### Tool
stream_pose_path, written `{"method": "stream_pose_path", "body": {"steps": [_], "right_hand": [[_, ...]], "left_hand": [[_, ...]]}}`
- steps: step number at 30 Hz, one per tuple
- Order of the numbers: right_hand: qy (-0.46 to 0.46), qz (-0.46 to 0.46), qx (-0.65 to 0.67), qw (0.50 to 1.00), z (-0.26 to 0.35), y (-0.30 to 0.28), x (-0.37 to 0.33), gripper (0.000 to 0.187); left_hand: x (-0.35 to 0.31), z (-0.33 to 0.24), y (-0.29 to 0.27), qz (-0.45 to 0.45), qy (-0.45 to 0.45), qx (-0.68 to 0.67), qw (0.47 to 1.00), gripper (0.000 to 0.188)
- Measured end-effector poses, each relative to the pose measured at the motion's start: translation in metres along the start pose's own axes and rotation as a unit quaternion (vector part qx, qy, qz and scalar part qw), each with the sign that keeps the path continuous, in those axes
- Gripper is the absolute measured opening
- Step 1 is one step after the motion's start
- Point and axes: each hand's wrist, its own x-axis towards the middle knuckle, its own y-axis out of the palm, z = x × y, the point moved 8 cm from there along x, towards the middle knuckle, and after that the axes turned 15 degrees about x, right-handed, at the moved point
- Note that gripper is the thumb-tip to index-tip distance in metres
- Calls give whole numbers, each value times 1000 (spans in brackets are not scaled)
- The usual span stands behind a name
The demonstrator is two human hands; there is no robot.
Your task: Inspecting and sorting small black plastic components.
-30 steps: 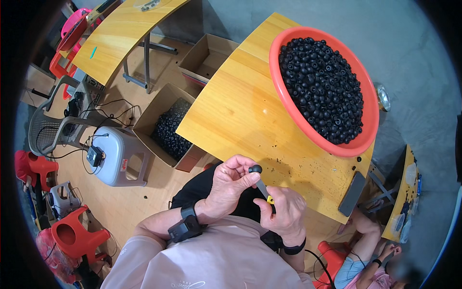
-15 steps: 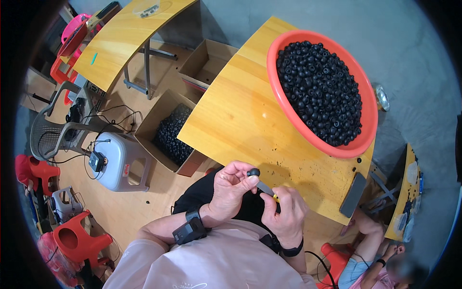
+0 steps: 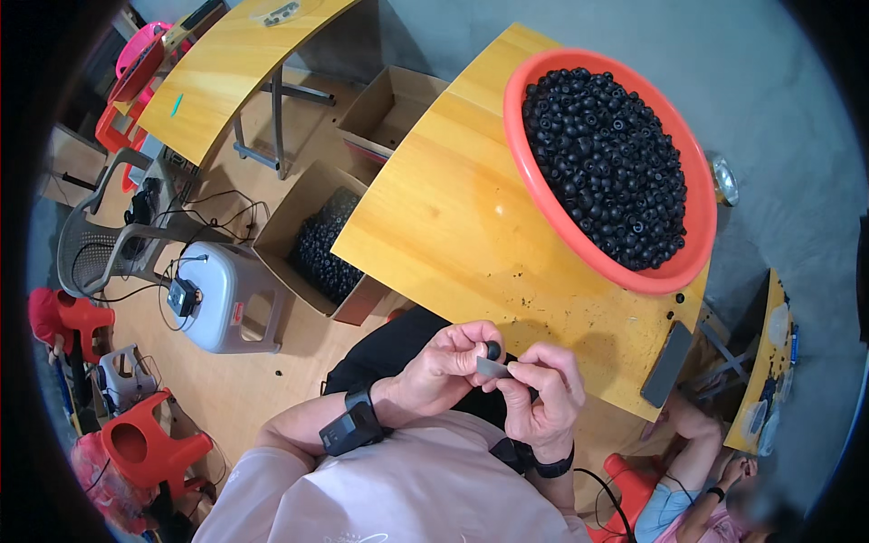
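My left hand [image 3: 442,369] pinches a small round black part [image 3: 492,349] between thumb and fingers, just off the near edge of the wooden table [image 3: 421,222]. In my right hand [image 3: 548,394] is a small knife, its flat grey blade [image 3: 491,367] lying against the near side of the black part. The fingers hide its handle. A large red basin [image 3: 514,118] beyond my hands is heaped with similar black parts [image 3: 602,172].
Black crumbs and a dark phone-like slab [image 3: 665,365] lie on the table. Left of it stand a cardboard box [image 3: 272,242] of black parts, another box [image 3: 405,90] and a grey stool [image 3: 222,299]. Another person [image 3: 692,480] sits at the lower right.
My hands have shifted slightly right and nearer to me. The right hand has turned, bringing the knife blade flatter, and its yellow part is now hidden.
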Motion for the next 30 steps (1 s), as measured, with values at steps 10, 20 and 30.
{"method": "stream_pose_path", "body": {"steps": [10, 20, 30], "right_hand": [[52, 1, 11, 999, -16, 1, 0, 21], [52, 29, 29, 998, -19, 2, 1, 21], [84, 31, 50, 995, -19, 4, -6, 17]], "left_hand": [[4, 13, -6, 1, -28, -30, 999, 25], [7, 15, -11, 6, -25, 13, 1000, 21], [2, 15, -8, -1, -42, 13, 999, 22]]}}
